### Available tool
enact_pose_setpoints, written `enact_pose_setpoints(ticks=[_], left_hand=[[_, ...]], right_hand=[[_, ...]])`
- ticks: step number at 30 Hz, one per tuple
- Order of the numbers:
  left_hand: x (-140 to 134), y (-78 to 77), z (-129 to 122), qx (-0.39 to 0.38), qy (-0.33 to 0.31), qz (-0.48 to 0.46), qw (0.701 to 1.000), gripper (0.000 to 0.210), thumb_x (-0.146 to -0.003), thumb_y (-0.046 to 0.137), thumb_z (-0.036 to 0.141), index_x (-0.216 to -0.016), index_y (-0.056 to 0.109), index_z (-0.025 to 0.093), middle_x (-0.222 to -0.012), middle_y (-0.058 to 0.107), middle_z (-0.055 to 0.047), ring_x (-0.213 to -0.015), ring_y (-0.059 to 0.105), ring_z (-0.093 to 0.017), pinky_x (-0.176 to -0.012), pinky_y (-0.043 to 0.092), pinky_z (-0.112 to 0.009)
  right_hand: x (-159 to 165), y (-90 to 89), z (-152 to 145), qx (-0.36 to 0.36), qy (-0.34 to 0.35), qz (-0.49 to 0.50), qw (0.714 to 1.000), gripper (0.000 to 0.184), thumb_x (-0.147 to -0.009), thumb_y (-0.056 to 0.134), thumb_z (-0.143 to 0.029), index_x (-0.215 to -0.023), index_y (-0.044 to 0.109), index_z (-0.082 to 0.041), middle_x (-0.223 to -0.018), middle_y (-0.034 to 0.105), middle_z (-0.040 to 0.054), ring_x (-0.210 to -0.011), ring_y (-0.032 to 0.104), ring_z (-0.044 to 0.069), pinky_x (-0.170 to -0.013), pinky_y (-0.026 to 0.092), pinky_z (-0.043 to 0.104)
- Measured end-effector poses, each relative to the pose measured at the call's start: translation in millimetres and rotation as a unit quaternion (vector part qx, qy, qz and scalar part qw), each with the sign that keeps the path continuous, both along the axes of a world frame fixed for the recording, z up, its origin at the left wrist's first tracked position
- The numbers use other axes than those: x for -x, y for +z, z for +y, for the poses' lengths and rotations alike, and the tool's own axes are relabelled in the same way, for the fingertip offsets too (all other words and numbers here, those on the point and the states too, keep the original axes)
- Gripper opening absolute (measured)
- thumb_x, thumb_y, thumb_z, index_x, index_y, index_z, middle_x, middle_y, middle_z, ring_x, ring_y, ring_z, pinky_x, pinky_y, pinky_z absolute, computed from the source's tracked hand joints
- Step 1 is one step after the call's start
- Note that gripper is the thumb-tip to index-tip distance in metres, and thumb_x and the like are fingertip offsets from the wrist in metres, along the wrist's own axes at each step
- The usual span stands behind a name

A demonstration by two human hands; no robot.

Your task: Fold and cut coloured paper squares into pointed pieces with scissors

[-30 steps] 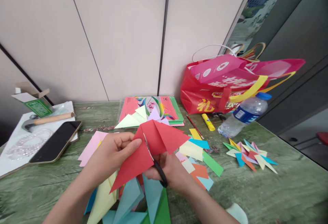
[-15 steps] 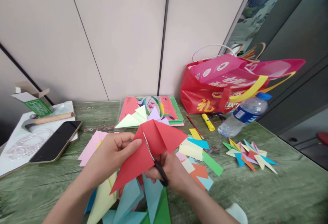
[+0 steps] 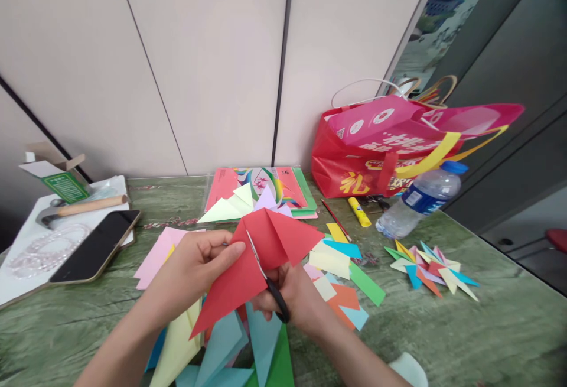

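Observation:
Between thumb and fingers, my left hand [image 3: 206, 263] grips a folded sheet of red paper [image 3: 270, 239] by its left side. My right hand [image 3: 287, 292] is closed around the black handle of a pair of scissors [image 3: 275, 299]. The blades lie along the middle of the red paper, nearly closed, pointing up and to the left. Part of the right-hand fingers is hidden behind the paper. Below the hands, folded blue paper pieces [image 3: 224, 345] and a pale yellow folded piece [image 3: 177, 345] lie on the table.
Paper scraps [image 3: 341, 286] and a folded paper star [image 3: 434, 266] lie to the right. Behind them are a glue stick [image 3: 359, 212], a water bottle [image 3: 420, 201] and a red bag [image 3: 354, 162]. A phone [image 3: 97, 245] and a hammer [image 3: 84, 207] lie left; a paper pack [image 3: 283, 186] lies behind.
Almost nothing differs. Both hands, the red paper and the scissors keep the same position; the view has shifted very slightly.

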State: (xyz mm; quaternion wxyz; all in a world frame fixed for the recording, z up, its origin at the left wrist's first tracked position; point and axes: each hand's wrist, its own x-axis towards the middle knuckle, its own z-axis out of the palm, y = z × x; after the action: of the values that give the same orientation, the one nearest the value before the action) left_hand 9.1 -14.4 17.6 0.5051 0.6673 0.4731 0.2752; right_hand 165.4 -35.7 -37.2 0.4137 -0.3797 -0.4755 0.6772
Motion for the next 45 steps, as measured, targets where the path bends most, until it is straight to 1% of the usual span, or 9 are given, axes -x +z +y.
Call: enact_pose_setpoints(ticks=[4, 8, 15, 19, 24, 30, 34, 39, 45], left_hand=[[1.6, -0.9, 0.1, -0.012, 0.001, 0.003, 1.0, 0.031, -0.082, 0.052, 0.042, -0.064, 0.057, 0.017, -0.057, 0.065, 0.0, -0.049, 0.056, -0.013, -0.043, 0.039, -0.02], [2.5, -0.7, 1.1, -0.044, -0.004, 0.027, 0.999, 0.033, -0.083, 0.049, 0.044, -0.065, 0.057, 0.017, -0.059, 0.061, 0.001, -0.053, 0.052, -0.012, -0.047, 0.038, -0.021], [-1.7, 0.6, 2.7, -0.141, 0.064, 0.063, 0.986, 0.04, -0.085, 0.041, 0.043, -0.053, 0.043, 0.018, -0.051, 0.042, 0.005, -0.05, 0.037, -0.01, -0.046, 0.03, -0.021], [-3.3, 2.3, 0.9, -0.125, 0.068, 0.068, 0.987, 0.038, -0.082, 0.043, 0.044, -0.055, 0.046, 0.019, -0.05, 0.04, 0.005, -0.048, 0.033, -0.01, -0.044, 0.026, -0.021], [-2.2, 0.3, 0.5, -0.115, 0.045, 0.095, 0.988, 0.039, -0.081, 0.043, 0.047, -0.054, 0.045, 0.019, -0.049, 0.035, 0.005, -0.047, 0.029, -0.01, -0.043, 0.022, -0.022], [-1.9, -4.1, 2.7, -0.105, 0.034, 0.098, 0.989, 0.038, -0.082, 0.042, 0.046, -0.055, 0.041, 0.019, -0.049, 0.032, 0.006, -0.047, 0.026, -0.01, -0.044, 0.02, -0.023], [-1.1, -4.3, 2.1, -0.111, 0.03, 0.103, 0.988, 0.039, -0.083, 0.041, 0.045, -0.054, 0.037, 0.02, -0.051, 0.028, 0.006, -0.048, 0.023, -0.01, -0.044, 0.018, -0.023], [-0.5, -4.1, 1.1, -0.111, 0.023, 0.105, 0.988, 0.039, -0.084, 0.04, 0.044, -0.053, 0.032, 0.021, -0.051, 0.025, 0.007, -0.048, 0.021, -0.01, -0.044, 0.017, -0.024], [-0.2, -5.1, 1.8, -0.11, 0.025, 0.1, 0.989, 0.039, -0.085, 0.039, 0.043, -0.054, 0.034, 0.02, -0.052, 0.027, 0.006, -0.049, 0.023, -0.01, -0.045, 0.019, -0.023]], right_hand=[[-1.8, -1.0, 0.2, 0.002, 0.002, -0.011, 1.0, 0.005, -0.051, 0.059, -0.015, -0.053, 0.054, -0.017, -0.04, 0.049, -0.006, -0.036, 0.041, 0.008, -0.036, 0.035, 0.02], [-3.0, -1.8, 1.3, -0.004, 0.001, -0.015, 1.0, 0.005, -0.053, 0.06, -0.017, -0.054, 0.056, -0.016, -0.043, 0.053, -0.0042, -0.034, 0.042, 0.008, -0.035, 0.034, 0.02], [-1.1, -5.9, 1.4, 0.002, -0.003, -0.013, 1.0, 0.011, -0.052, 0.066, -0.021, -0.057, 0.058, -0.016, -0.045, 0.055, -0.0035, -0.034, 0.044, 0.008, -0.035, 0.035, 0.019], [-0.2, -12.0, 1.5, 0.0, 0.007, 0.019, 1.0, 0.021, -0.051, 0.075, -0.028, -0.063, 0.063, -0.015, -0.051, 0.059, -0.0018, -0.043, 0.052, 0.013, -0.044, 0.044, 0.024], [1.8, -6.9, 1.8, -0.049, -0.028, 0.073, 0.996, 0.043, -0.046, 0.082, -0.033, -0.085, 0.066, -0.021, -0.076, 0.07, 0.0029, -0.074, 0.064, 0.025, -0.067, 0.051, 0.033], [0.9, -10.4, 2.0, -0.044, -0.032, 0.081, 0.995, 0.044, -0.049, 0.081, -0.027, -0.089, 0.065, -0.024, -0.093, 0.069, 0.0039, -0.085, 0.063, 0.028, -0.072, 0.053, 0.038], [-0.6, -12.8, 2.5, -0.063, -0.057, 0.082, 0.993, 0.044, -0.05, 0.08, -0.022, -0.091, 0.065, -0.025, -0.095, 0.069, 0.0037, -0.089, 0.062, 0.029, -0.075, 0.053, 0.039], [-2.6, -11.1, 0.4, -0.058, -0.047, 0.088, 0.993, 0.041, -0.053, 0.08, -0.026, -0.091, 0.066, -0.026, -0.1, 0.069, 0.0034, -0.096, 0.061, 0.03, -0.08, 0.052, 0.04], [-1.4, -3.5, -2.1, -0.087, -0.055, 0.071, 0.992, 0.044, -0.055, 0.079, -0.033, -0.096, 0.066, -0.024, -0.105, 0.068, 0.005, -0.1, 0.06, 0.032, -0.087, 0.049, 0.042]])
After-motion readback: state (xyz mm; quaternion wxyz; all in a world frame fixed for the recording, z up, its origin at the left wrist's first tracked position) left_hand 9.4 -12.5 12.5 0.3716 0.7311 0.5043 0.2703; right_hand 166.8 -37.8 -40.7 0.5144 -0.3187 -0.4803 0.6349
